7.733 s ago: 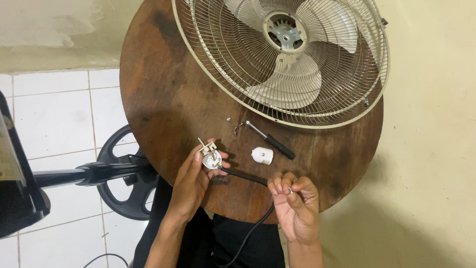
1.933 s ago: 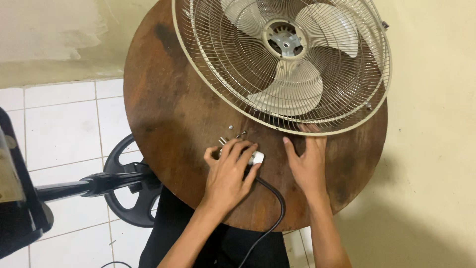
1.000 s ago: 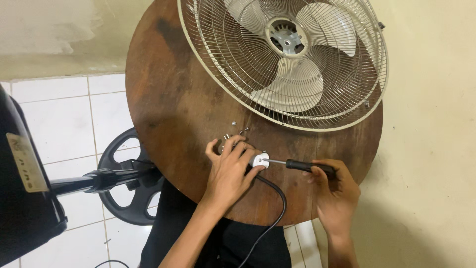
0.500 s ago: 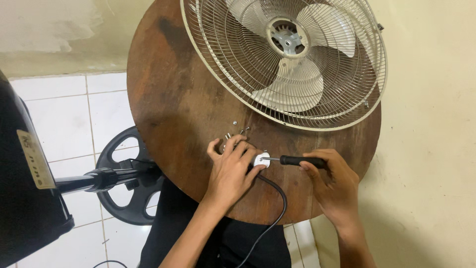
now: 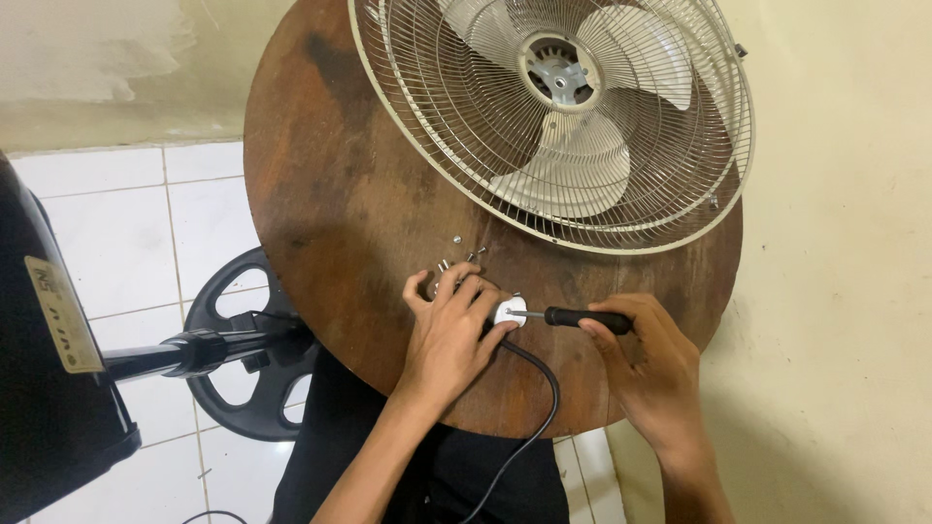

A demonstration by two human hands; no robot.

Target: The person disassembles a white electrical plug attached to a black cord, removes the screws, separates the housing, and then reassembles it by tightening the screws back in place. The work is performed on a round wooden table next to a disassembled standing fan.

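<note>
On bench: round dark brown wooden bench (image 5: 349,194) carries a cream wire-caged fan head (image 5: 553,116).
Left hand (image 5: 451,335): grip closed over a small white plastic plug (image 5: 511,311), pinning it to the bench near the front edge.
Right hand (image 5: 646,364): grip closed round a black-handled screwdriver (image 5: 582,317), tip at the plug.
Cord: black cable (image 5: 544,408) runs off the bench edge.
Loose parts: small metal screws (image 5: 466,254) just beyond the left hand.
</note>
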